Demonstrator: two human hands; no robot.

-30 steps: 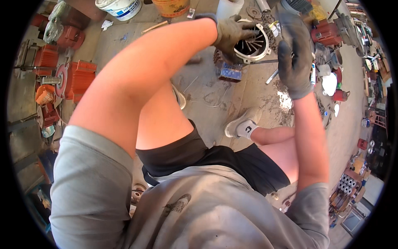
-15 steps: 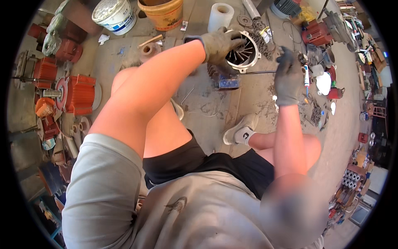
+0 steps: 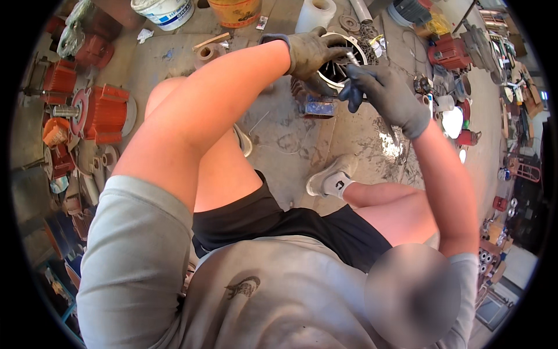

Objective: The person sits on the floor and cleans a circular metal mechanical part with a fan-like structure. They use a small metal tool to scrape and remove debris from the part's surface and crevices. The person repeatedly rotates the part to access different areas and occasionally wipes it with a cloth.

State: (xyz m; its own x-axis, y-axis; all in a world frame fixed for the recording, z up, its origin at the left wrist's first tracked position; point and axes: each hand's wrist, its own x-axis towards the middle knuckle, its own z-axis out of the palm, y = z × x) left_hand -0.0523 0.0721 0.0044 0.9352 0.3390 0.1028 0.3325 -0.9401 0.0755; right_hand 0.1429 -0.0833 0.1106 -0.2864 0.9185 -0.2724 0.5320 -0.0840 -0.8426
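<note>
Right hand point(image 3: 386, 96), fist shut on a thin tool, has come back against the motor housing point(image 3: 340, 58); left hand point(image 3: 311, 52) still grips its rim.

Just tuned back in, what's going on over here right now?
A person sits on a concrete workshop floor, both hands gloved. The left hand grips the rim of a round motor stator standing on the floor. The right hand holds a thin metal tool with its tip at the stator's opening. Red motor housings and buckets lie around.
</note>
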